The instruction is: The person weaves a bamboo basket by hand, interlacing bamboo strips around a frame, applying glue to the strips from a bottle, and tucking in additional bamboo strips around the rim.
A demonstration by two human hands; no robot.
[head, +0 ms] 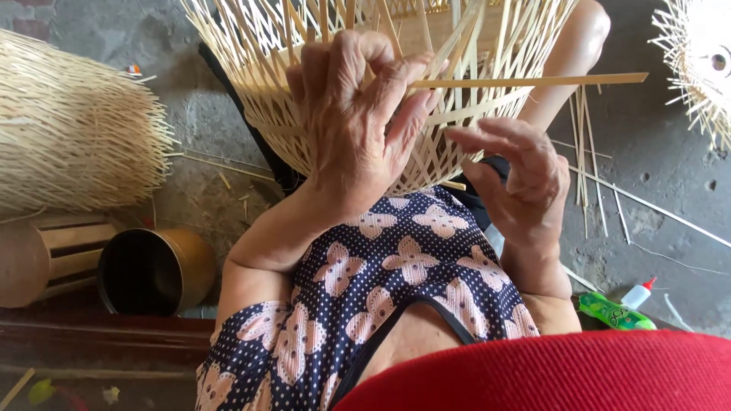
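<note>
A half-woven bamboo basket (487,46) rests on my lap, with loose strip ends sticking out all round. My left hand (354,114) lies against its side, fingers pinching a long flat bamboo strip (548,79) that runs out to the right. Just below the basket, my right hand (518,171) hovers with fingers curled and apart, holding nothing I can see.
A stack of woven bamboo pieces (68,129) lies at left. Below it sit a wooden cylinder (42,259) and a brass-coloured pot (156,270). Loose strips (586,152) litter the concrete floor at right, near a green glue bottle (617,310). Another woven piece (697,61) is top right.
</note>
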